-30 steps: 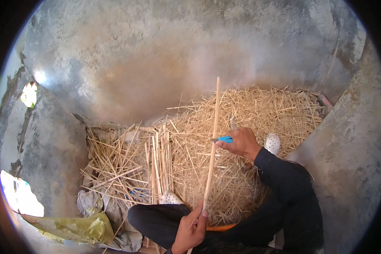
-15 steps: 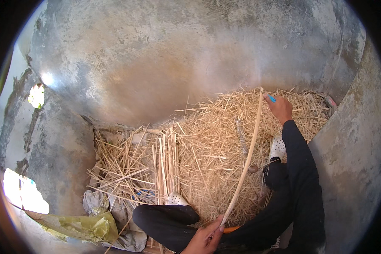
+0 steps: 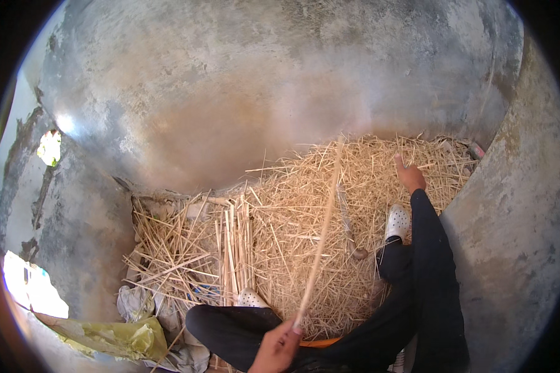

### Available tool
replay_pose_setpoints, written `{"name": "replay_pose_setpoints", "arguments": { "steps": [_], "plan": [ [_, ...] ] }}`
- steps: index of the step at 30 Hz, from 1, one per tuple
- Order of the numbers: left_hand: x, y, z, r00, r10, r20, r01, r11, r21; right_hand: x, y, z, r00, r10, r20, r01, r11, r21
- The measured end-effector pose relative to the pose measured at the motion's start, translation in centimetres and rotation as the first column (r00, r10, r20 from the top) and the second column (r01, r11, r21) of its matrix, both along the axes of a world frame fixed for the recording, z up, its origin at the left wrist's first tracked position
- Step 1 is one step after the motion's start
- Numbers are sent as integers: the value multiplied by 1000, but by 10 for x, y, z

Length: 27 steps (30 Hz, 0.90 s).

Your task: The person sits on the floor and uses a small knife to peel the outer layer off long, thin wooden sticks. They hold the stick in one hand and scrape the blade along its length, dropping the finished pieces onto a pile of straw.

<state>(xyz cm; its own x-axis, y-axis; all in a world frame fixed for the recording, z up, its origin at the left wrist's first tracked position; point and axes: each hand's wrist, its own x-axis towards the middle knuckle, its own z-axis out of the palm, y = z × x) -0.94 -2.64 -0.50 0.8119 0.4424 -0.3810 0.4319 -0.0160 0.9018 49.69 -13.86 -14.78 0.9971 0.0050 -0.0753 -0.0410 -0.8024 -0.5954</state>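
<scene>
My left hand [image 3: 277, 348] is closed around the lower end of a long, pale bamboo strip [image 3: 322, 233]. The strip slants up and away over the straw-like shavings [image 3: 292, 267], blurred toward its far end. Apart from it, to the right, my right hand [image 3: 410, 177] hovers above the shavings with its thumb up and its fingers curled. Whatever those fingers hold is hidden. Between the strip and my right leg lies a long grey tool [image 3: 345, 217] with a brown rounded end.
Left of the shavings lie a row of split strips [image 3: 235, 248] and a tangle of loose ones [image 3: 168, 248]. A yellowish plastic sheet [image 3: 112, 336] and grey cloth [image 3: 135, 303] are at lower left. White perforated shoes [image 3: 397, 222] are on my feet. A concrete wall [image 3: 261, 81] curves around.
My right hand has come away from the strip's far end, and the blue object in it no longer shows. The strip has swung left with my left hand.
</scene>
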Motion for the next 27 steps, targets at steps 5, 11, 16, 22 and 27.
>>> {"name": "replay_pose_setpoints", "arguments": {
  "steps": [5, 11, 16, 22, 27],
  "plan": [
    [7, 23, 0, 982, 169, 83, -156, 977, -145, -63, 50, 58, 888, 458, 48, -460, 885, 63],
    [13, 36, 9, 955, 275, 115, -235, 932, -276, -220, 89, 107, 391, 859, 330, -908, 420, -18],
    [9, 26, 11, 946, 281, 161, -240, 942, -233, -267, 88, 112, 191, 889, 416, -934, 295, -203],
    [9, 17, 8, 966, 175, 189, -182, 983, 17, -243, 94, 103, 198, 800, 566, -891, 388, -237],
    [-1, -11, 25, 980, 30, 194, -38, 999, 39, -153, 89, 97, 685, 670, 287, -695, 719, -20]
  ]
}}
